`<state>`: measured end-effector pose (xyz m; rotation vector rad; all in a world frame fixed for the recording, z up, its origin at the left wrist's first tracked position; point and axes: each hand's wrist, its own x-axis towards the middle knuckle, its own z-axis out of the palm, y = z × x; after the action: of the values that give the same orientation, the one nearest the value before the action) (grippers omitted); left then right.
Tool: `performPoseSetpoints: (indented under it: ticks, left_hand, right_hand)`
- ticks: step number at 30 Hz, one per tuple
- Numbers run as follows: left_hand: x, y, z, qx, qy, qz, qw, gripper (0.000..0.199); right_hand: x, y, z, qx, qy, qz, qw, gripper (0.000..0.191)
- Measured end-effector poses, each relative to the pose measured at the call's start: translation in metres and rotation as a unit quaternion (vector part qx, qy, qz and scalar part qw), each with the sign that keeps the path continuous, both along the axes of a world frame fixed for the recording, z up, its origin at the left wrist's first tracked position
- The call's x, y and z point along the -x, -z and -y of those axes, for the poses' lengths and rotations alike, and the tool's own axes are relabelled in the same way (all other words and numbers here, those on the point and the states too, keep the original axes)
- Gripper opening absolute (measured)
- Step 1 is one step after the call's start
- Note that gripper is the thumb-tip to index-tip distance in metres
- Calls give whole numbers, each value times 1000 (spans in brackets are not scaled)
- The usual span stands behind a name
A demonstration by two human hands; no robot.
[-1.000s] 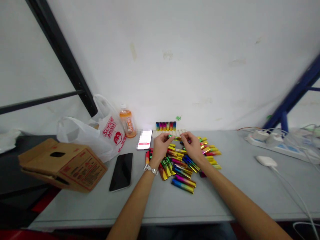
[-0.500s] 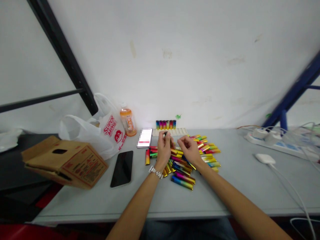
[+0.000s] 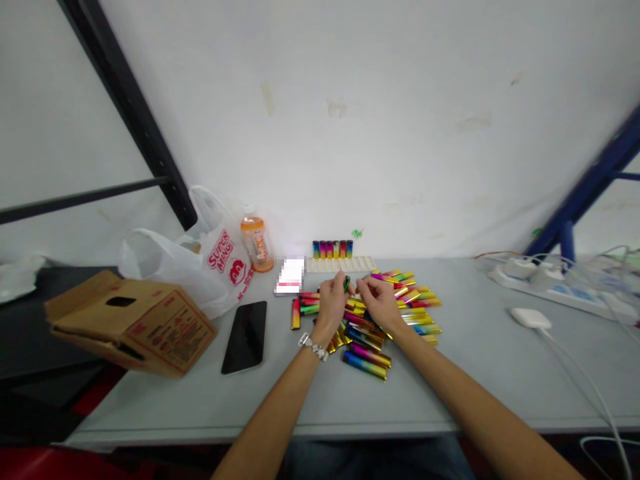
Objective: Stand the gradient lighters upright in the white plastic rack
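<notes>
The left hand (image 3: 334, 300) is clamped on a small, glossy green piece (image 3: 347, 283), thumb and fingers closed round it so that its upper end pokes out, probably to leave that end within reach of the other hand. The right hand (image 3: 379, 300) is close beside it, fingertips drawn together; whether anything sits between them I cannot tell. Both are over a loose heap of slim, lighter-like pieces (image 3: 367, 370), likely gathered there because it keeps them near the fingers. These lie flat at mixed angles, some overlapping, their smooth metallic skins fading from blue, magenta, red or green into gold. Six similar pieces (image 3: 333, 250) stand upright side by side at the far edge of a pale, knobbly strip (image 3: 345, 265), perhaps so that they stay in line; whether they are seated in it is unclear. To the left, a phone with a lit screen (image 3: 290, 277) is just beside the heap, and a dark, glassy phone (image 3: 244, 338) lies flat on the smooth grey worktop (image 3: 450, 393). Beyond are a creased, translucent plastic bag (image 3: 220, 267), a tilted cardboard box (image 3: 165, 330) with stiff folded flaps, and a rounded clear bottle (image 3: 257, 247) with orange showing.
</notes>
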<state>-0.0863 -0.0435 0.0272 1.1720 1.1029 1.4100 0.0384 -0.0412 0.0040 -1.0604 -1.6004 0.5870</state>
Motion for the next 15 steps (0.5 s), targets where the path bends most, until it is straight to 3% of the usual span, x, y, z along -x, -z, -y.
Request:
performPoseSetpoints:
  ticks: [4,12,15]
  left_hand:
    - [-2,-1,1,24,10,32,999,40]
    - [6,-5,6,43,73,52,995,64]
    - [6,-4,4,41,65,47,996,62]
  right_hand:
    - [0,-1,1,-3,7,10,1000,40]
    - [1,-2,2,7,7,-3,1000,40]
    - [1,0,1,12,4,-6,1000,40]
